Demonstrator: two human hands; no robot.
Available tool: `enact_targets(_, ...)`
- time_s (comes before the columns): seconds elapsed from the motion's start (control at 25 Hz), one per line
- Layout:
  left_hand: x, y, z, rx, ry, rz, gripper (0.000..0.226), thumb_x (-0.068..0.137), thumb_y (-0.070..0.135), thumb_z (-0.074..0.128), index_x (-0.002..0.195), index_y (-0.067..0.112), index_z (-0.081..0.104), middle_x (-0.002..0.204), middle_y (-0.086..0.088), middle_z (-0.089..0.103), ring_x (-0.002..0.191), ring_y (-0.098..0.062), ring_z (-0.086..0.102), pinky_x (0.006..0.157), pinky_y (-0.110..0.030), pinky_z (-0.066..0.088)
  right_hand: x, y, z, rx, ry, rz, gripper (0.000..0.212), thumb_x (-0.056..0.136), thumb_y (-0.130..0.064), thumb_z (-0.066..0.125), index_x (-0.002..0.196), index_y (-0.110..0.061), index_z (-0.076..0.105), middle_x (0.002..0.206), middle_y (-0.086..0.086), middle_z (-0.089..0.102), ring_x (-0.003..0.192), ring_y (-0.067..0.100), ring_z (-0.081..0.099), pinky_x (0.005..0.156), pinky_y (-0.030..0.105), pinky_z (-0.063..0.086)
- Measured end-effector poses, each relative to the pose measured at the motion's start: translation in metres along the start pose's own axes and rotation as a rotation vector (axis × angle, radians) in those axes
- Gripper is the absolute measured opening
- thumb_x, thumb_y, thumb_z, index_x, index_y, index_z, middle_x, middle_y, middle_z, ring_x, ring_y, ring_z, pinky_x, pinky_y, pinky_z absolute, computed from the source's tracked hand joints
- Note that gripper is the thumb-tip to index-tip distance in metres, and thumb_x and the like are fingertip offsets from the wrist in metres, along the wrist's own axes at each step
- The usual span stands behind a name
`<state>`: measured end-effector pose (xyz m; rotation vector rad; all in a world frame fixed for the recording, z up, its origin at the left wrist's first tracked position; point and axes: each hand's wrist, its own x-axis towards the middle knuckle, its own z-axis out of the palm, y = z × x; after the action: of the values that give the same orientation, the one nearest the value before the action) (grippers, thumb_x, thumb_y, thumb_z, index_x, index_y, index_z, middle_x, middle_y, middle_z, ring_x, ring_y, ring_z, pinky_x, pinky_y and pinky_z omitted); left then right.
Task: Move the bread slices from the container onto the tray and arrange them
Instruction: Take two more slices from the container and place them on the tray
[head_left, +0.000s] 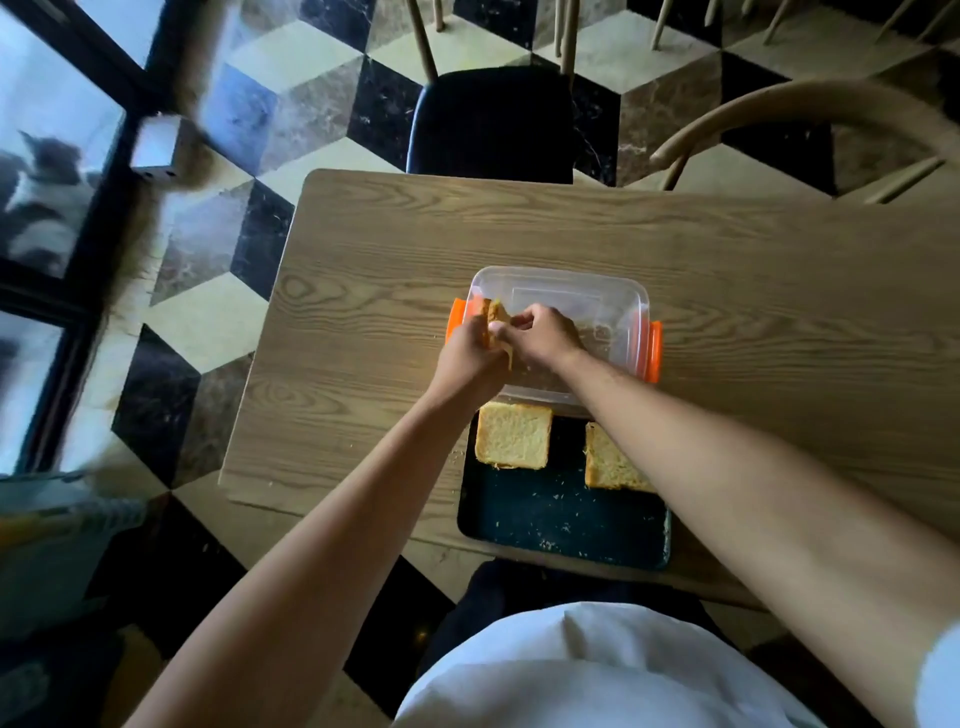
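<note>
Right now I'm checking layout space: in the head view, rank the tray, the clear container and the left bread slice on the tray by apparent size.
1. Tray, though it lies nearer the camera, so its lead over the container is unsure.
2. Clear container, similar footprint.
3. Left bread slice, clearly smallest.

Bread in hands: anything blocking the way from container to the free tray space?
Nothing visible. Both hands, left hand and right hand, hold the bread at the container; the tray has bare space in front of the two slices.

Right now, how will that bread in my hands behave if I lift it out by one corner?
The bread looks soft and crumbly, with crumbs on the tray, so a corner might tear. It is probably light and floppy. Both hands supporting it seems safer.
</note>
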<state>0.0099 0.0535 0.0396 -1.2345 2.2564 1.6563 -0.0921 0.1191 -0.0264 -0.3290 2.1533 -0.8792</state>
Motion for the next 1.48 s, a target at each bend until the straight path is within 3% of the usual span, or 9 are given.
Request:
enact_targets(0.12,-0.006,0.01,0.006,-0.038,0.003,0.005,0.019,0.072,0.014,0.055,0.084,0.025,0.063,0.079,0.006,0.069,0.069,-0.002,0.066,0.069,-0.024,0.055,0.011,0.007,0.009,-0.023,-0.043,0.022,0.054,0.077,-0.052,0.073,0.113,-0.013,0.063,0.113,0.009,0.072,0.103,0.028,0.067,0.087,0.037,0.053)
enact_targets(0.28,0.0,0.009,0.015,0.056,0.038,-0.02,0.038,0.075,0.017,0.051,0.11,0.015,0.065,0.091,0.001,0.071,0.083,-0.018,0.068,0.068,-0.029,0.053,0.015,0.014,0.01,0.011,-0.068,0.033,0.051,0.078,-0.047,0.074,0.115,-0.013,0.065,0.111,0.008,0.072,0.101,0.026,0.067,0.08,0.031,0.048)
enact_targets(0.44,0.011,0.003,0.025,0.671,-0.054,0.127,0.03,0.087,0.01,0.05,0.117,0.003,0.054,0.11,-0.019,0.06,0.1,-0.036,0.06,0.076,-0.038,0.046,0.015,0.02,0.002,0.103,-0.067,0.036,0.045,0.078,-0.045,0.067,0.11,-0.013,0.066,0.106,0.009,0.075,0.094,0.026,0.069,0.085,0.039,0.055)
enact_targets(0.64,0.015,0.006,0.038,1.07,-0.033,0.262,0.052,0.085,0.014,0.066,0.128,-0.005,0.046,0.141,-0.032,0.042,0.131,-0.044,0.04,0.105,-0.042,0.035,0.014,0.031,-0.009,0.196,-0.032,0.132,0.035,0.083,-0.031,0.066,0.11,-0.009,0.064,0.098,0.009,0.07,0.081,0.027,0.067,0.056,0.033,0.055)
enact_targets(0.72,0.02,0.004,0.04,1.081,0.003,0.226,0.061,0.082,0.016,0.071,0.132,-0.004,0.043,0.146,-0.035,0.033,0.134,-0.045,0.036,0.105,-0.043,0.037,0.015,0.037,-0.008,0.287,-0.033,0.2,0.035,0.083,-0.028,0.066,0.113,-0.01,0.062,0.104,0.014,0.071,0.077,0.03,0.069,0.062,0.048,0.063)
enact_targets(0.88,0.038,-0.004,0.04,1.164,0.03,0.34,0.054,0.077,0.009,0.075,0.125,0.0,0.052,0.13,-0.027,0.045,0.126,-0.045,0.044,0.098,-0.047,0.048,0.016,0.044,-0.01,0.283,-0.052,0.201,0.031,0.089,-0.026,0.063,0.116,-0.01,0.063,0.105,0.011,0.073,0.077,0.032,0.073,0.065,0.044,0.064)
enact_targets(1.04,0.047,-0.006,0.045,1.199,0.024,0.385,0.057,0.073,0.004,0.074,0.125,0.005,0.049,0.125,-0.022,0.045,0.102,-0.037,0.054,0.073,-0.043,0.05,0.021,0.048,-0.01,0.225,-0.053,0.194,0.025,0.092,-0.025,0.064,0.111,-0.01,0.063,0.1,0.011,0.073,0.08,0.031,0.074,0.07,0.05,0.063)
enact_targets(1.2,0.053,-0.013,0.053,1.011,0.087,0.27,0.079,0.07,-0.012,0.067,0.138,0.009,0.034,0.126,-0.025,0.039,0.079,-0.034,0.052,0.054,-0.043,0.049,0.027,0.054,-0.007,0.113,-0.013,0.177,0.022,0.085,-0.02,0.069,0.104,-0.011,0.063,0.096,0.013,0.072,0.079,0.033,0.072,0.074,0.05,0.062)
enact_targets(1.48,0.051,-0.007,0.048,0.797,0.148,0.294,0.04,0.075,-0.012,0.057,0.111,0.004,0.05,0.103,-0.022,0.061,0.078,-0.032,0.054,0.059,-0.039,0.042,0.005,0.04,-0.019,-0.024,0.094,0.074,0.021,0.083,-0.018,0.068,0.101,-0.01,0.062,0.095,0.006,0.067,0.082,0.027,0.065,0.071,0.034,0.052)
